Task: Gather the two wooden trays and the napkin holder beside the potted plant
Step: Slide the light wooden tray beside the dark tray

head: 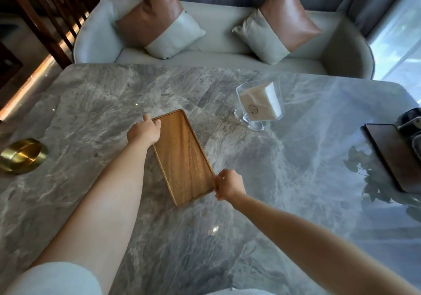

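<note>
marble table [91,103], both hands on wooden tray [182,155]

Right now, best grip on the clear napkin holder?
Take the napkin holder by its two broad clear walls, low down near the foot, coming from the near right side. It flares wide at the top and stands on a small base, so a high grip would likely tip it.

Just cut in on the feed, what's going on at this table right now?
A person has both hands on the light wooden tray in the middle of the marble table: the left hand at its far corner, the right hand pinching its near right edge. The tray looks flat on the table. The napkin holder stands untouched further back, and a darker tray lies at the right edge, by the leafy reflection.
</note>
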Available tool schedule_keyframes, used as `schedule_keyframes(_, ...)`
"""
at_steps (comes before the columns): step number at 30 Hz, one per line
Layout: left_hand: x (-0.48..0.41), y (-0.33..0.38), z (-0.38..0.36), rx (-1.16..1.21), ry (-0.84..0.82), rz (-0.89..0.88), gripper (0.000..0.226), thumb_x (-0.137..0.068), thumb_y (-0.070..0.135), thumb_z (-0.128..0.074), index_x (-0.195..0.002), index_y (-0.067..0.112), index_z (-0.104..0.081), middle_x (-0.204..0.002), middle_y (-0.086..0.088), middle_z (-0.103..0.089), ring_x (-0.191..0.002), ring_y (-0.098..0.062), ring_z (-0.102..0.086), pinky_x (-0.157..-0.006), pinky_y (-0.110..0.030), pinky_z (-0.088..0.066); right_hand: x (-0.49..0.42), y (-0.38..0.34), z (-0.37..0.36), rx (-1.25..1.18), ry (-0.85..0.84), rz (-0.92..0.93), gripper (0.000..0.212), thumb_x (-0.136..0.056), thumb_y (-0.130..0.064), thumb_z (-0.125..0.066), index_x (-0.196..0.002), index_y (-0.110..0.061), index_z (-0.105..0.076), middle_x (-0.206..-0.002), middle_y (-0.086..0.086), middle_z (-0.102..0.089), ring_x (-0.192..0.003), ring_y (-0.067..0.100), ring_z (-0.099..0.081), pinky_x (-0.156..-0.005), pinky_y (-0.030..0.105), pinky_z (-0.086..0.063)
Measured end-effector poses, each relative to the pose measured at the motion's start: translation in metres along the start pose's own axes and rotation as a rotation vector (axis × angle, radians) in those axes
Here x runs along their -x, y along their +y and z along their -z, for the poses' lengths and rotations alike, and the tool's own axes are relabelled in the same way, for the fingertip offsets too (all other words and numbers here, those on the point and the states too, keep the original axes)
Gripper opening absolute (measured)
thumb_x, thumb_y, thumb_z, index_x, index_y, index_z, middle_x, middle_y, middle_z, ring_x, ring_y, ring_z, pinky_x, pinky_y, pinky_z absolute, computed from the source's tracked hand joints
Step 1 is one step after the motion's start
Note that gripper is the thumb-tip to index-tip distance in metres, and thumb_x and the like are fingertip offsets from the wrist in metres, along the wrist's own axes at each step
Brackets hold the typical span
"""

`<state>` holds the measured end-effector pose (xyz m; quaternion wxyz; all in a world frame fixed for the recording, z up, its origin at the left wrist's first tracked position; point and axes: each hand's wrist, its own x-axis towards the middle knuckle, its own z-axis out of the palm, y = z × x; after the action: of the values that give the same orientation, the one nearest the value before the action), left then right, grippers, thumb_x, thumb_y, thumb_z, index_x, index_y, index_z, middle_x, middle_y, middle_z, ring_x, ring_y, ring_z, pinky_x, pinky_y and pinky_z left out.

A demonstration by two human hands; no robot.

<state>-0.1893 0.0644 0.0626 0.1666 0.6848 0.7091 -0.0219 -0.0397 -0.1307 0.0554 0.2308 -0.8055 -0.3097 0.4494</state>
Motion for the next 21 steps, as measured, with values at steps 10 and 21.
schedule_keyframes(10, 0.035, 0.151, 0.03, -0.003, 0.117, -0.196, 0.052, -0.098, 0.04, -0.023, -0.135, 0.005, -0.031, -0.13, -0.027, -0.051, -0.117, -0.042, -0.05, -0.088, -0.045, -0.042, 0.0, 0.036, 0.133, -0.178, 0.27, 0.076, 0.029, -0.088, -0.009, -0.047, -0.06, -0.013, -0.047, -0.062, 0.012, -0.057, -0.046, 0.022, -0.055, -0.061, 0.041, -0.057)
schedule_keyframes(21, 0.096, 0.342, -0.006, 0.044, 0.071, -0.413, 0.05, -0.097, 0.04, -0.026, -0.127, 0.001, -0.037, -0.13, -0.03, -0.05, -0.118, -0.043, -0.049, -0.092, -0.045, -0.042, -0.001, 0.134, 0.282, -0.334, 0.483, 0.012, 0.033, -0.087, -0.006, -0.054, -0.055, -0.012, -0.049, -0.05, 0.01, -0.056, -0.045, 0.022, -0.058, -0.064, 0.043, -0.059)
